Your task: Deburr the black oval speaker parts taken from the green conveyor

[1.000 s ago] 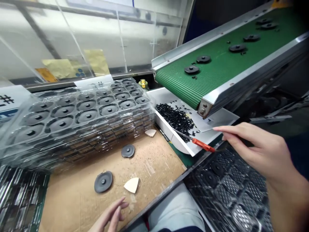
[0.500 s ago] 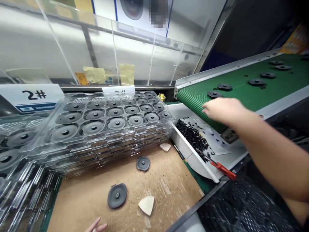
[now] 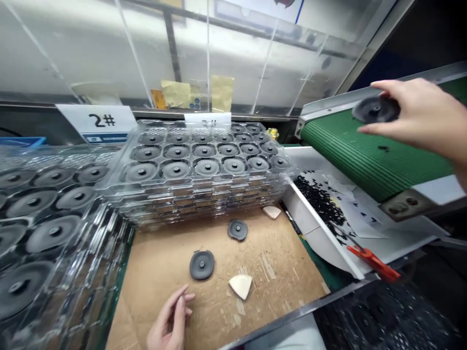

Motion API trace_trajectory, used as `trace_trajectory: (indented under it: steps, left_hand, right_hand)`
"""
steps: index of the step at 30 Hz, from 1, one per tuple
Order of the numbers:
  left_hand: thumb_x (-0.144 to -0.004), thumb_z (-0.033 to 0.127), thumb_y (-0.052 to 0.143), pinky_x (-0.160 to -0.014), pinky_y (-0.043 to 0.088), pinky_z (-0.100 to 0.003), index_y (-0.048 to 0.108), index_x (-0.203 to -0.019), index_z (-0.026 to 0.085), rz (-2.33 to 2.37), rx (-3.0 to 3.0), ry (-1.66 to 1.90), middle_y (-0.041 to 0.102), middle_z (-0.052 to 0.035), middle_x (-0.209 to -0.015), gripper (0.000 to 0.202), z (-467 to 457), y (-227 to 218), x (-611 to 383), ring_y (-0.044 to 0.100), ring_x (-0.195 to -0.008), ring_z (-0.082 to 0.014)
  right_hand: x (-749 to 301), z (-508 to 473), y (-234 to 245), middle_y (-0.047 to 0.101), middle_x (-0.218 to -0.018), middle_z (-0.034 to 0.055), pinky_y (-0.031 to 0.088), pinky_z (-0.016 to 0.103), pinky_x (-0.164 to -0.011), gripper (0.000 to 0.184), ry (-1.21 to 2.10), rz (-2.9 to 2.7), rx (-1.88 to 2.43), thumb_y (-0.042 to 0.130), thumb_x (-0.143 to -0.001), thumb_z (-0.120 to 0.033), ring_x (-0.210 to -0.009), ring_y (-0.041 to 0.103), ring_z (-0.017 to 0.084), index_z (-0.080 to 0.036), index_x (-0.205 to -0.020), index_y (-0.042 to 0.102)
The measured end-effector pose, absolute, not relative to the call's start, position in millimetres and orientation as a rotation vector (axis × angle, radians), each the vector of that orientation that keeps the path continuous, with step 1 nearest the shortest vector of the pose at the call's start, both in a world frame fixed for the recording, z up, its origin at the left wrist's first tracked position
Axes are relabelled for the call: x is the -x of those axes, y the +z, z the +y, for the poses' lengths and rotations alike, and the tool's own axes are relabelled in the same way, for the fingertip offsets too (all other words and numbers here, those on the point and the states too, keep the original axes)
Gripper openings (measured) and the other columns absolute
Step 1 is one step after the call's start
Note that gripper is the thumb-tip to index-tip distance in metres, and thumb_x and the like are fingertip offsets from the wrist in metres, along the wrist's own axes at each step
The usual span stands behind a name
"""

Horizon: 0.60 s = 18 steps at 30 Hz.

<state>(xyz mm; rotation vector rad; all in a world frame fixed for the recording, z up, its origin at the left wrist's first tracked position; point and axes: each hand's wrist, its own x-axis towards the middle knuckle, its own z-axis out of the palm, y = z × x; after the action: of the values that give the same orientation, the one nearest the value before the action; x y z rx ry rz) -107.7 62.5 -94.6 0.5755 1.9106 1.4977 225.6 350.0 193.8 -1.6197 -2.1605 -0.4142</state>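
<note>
My right hand (image 3: 419, 112) grips a dark rounded rubber disc (image 3: 375, 110) with a central stub, fingers and thumb on opposite edges, above the green conveyor belt (image 3: 335, 138). My left hand (image 3: 171, 318) is low over the cardboard-covered bench (image 3: 160, 262), fingers loosely bent and slightly apart, with nothing visible in it. Just beyond its fingertips lies a larger grey rubber disc (image 3: 202, 265). A smaller grey disc (image 3: 237, 230) lies farther back. Two cream wedge-shaped pieces are on the cardboard, one in front (image 3: 241, 286) and one at the back (image 3: 272, 212).
Stacked clear plastic trays (image 3: 197, 184) filled with similar discs stand behind the cardboard. Another tray stack (image 3: 87, 272) is at left. A white bin (image 3: 314, 228) holds small black scraps, and red-handled cutters (image 3: 375, 262) rest across its edge. A "2#" sign (image 3: 102, 121) stands behind.
My right hand now holds a disc above the belt. The left hand has come farther into view over the cardboard. The whole view has shifted, with the bench appearing farther right.
</note>
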Motion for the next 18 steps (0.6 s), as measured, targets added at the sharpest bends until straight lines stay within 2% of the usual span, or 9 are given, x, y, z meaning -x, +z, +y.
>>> trace_trajectory:
  steps: [1, 2, 5, 7, 9, 12, 15, 18]
  left_hand:
    - [-0.07, 0.049, 0.068, -0.067, 0.051, -0.017, 0.069, -0.092, 0.022, 1.872, -0.533, 1.51, 0.072, 0.0011, -0.077, 0.035, 62, -88, 103, 0.058, -0.062, -0.0111]
    - [-0.07, 0.046, 0.069, -0.068, 0.051, -0.018, 0.069, -0.091, 0.022, 1.809, -0.477, 1.534, 0.072, 0.0015, -0.077, 0.032, 61, -82, 96, 0.059, -0.064, -0.0115]
    - [-0.067, 0.04, 0.074, -0.075, 0.053, -0.024, 0.069, -0.095, 0.025, 1.442, -0.367, 1.625, 0.073, -0.002, -0.092, 0.032, 55, -66, 67, 0.066, -0.076, -0.0155]
    - [-0.051, 0.045, 0.082, -0.082, 0.053, -0.033, 0.066, -0.107, 0.031, 1.078, -0.31, 1.628, 0.068, -0.0074, -0.115, 0.06, 48, -61, 46, 0.066, -0.096, -0.0254]
    - [-0.043, 0.045, 0.084, -0.086, 0.052, -0.037, 0.065, -0.111, 0.033, 0.855, -0.272, 1.516, 0.063, -0.0098, -0.124, 0.071, 42, -60, 34, 0.063, -0.104, -0.0302]
    - [-0.042, 0.043, 0.086, -0.093, 0.047, -0.039, 0.069, -0.106, 0.029, 0.808, -0.222, 1.385, 0.063, -0.0115, -0.122, 0.068, 35, -61, 34, 0.06, -0.11, -0.0311]
    - [-0.038, 0.047, 0.086, -0.099, 0.042, -0.043, 0.068, -0.106, 0.026, 0.843, -0.14, 1.331, 0.065, -0.0124, -0.118, 0.073, 31, -57, 47, 0.057, -0.112, -0.0332]
    - [-0.049, 0.047, 0.082, -0.094, 0.046, -0.045, 0.064, -0.111, 0.028, 0.833, -0.024, 1.294, 0.059, -0.0111, -0.126, 0.067, 27, -47, 58, 0.061, -0.106, -0.0317]
  right_hand:
    - [-209, 325, 182, 0.054, -0.126, 0.0129, 0.035, 0.052, -0.1, 0.079, -0.317, -2.346, 1.466, 0.059, -0.071, -0.059, -0.12, 0.046, 0.04, -0.02, -0.137, 0.041]
    - [-192, 296, 166, 0.054, -0.127, 0.0112, 0.039, 0.05, -0.099, 0.076, -0.174, -2.482, 1.291, 0.057, -0.073, -0.058, -0.117, 0.05, 0.037, -0.022, -0.138, 0.04]
    - [-147, 206, 100, 0.06, -0.123, 0.0054, 0.049, 0.034, -0.094, 0.058, 0.369, -2.68, 0.885, 0.057, -0.082, -0.033, -0.111, 0.058, 0.023, -0.027, -0.137, 0.04]
    - [-127, 157, 52, 0.064, -0.118, 0.0055, 0.054, 0.028, -0.086, 0.069, 0.758, -2.685, 0.766, 0.07, -0.076, -0.032, -0.104, 0.062, 0.021, -0.028, -0.137, 0.039]
    - [-116, 123, 12, 0.059, -0.126, 0.0082, 0.05, 0.031, -0.092, 0.08, 1.022, -2.526, 0.828, 0.076, -0.07, -0.032, -0.112, 0.058, 0.023, -0.027, -0.139, 0.036]
    - [-104, 93, -25, 0.053, -0.133, 0.011, 0.046, 0.039, -0.098, 0.086, 1.187, -2.284, 1.04, 0.079, -0.065, -0.033, -0.12, 0.052, 0.029, -0.028, -0.14, 0.037]
    - [-94, 81, -35, 0.052, -0.133, 0.0146, 0.047, 0.044, -0.095, 0.093, 1.251, -2.21, 1.111, 0.08, -0.062, -0.042, -0.119, 0.052, 0.032, -0.025, -0.141, 0.035]
    - [-93, 88, -35, 0.052, -0.131, 0.0153, 0.047, 0.044, -0.095, 0.083, 1.149, -2.272, 1.028, 0.071, -0.071, -0.047, -0.119, 0.051, 0.031, -0.022, -0.141, 0.035]
